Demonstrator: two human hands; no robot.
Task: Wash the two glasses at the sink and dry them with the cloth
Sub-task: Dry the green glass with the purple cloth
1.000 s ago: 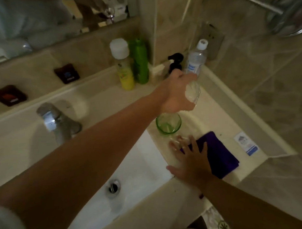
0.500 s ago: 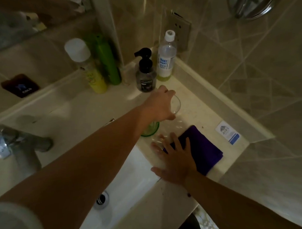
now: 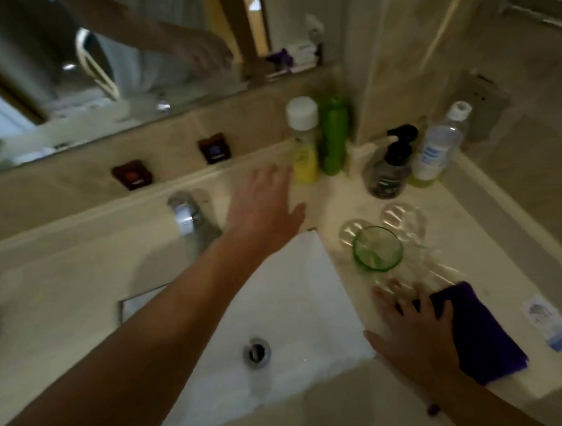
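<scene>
From the head camera, the white sink basin sits low in the middle of the counter, its drain near the front. The left hand hangs over the back rim of the basin, just right of the chrome tap, fingers straight and loosely spread, holding nothing. The right hand lies flat on the counter at the basin's right edge, fingers spread, with its outer fingers resting on the purple cloth, which lies to the right of the basin.

Right of the basin's back corner stands the green glass, upright, mouth open to the camera. A clear glass stands just behind and to the right of it; motion blur smears it into several faint outlines, so I cannot tell its exact spot.

Behind the basin, against the wall, stand a yellow bottle with a white cap and a green bottle. Farther right of these are a dark pump bottle and a clear water bottle.
</scene>
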